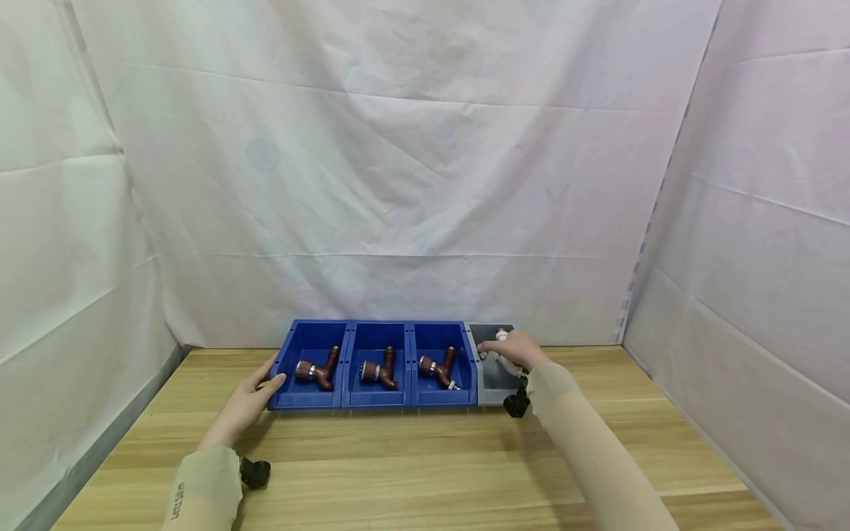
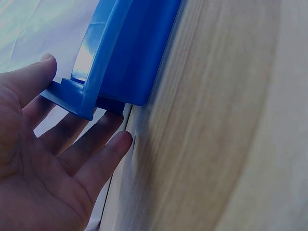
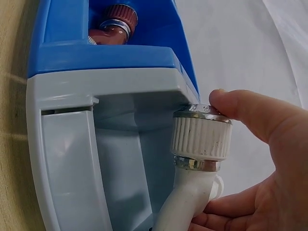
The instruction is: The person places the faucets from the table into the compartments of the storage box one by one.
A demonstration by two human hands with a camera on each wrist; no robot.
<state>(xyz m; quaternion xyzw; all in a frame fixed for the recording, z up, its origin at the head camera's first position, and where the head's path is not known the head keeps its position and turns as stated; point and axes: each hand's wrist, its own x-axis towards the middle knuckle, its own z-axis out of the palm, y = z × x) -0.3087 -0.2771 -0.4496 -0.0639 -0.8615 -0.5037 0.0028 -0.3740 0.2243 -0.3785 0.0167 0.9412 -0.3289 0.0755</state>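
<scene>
At the right end of a row of bins, my right hand (image 1: 521,350) grips a white plastic tap (image 3: 192,192). Its thumb lies on the chrome-ringed end of the ribbed knob, and the other fingers are behind the tap body. The tap is at the grey bin (image 3: 70,163), overlapping its inside in the right wrist view. My left hand (image 1: 242,405) holds the outer edge of the leftmost blue bin (image 2: 108,48), thumb over the rim and fingers beneath and behind it. Brown taps (image 1: 323,376) lie in the blue bins, one in each of the three.
The middle blue bin (image 1: 376,400) and the right blue bin (image 1: 443,399) stand side by side against the grey one. Behind them hangs a white cloth (image 1: 425,184), with more cloth at both sides. Wood-grain table (image 1: 385,472) extends in front.
</scene>
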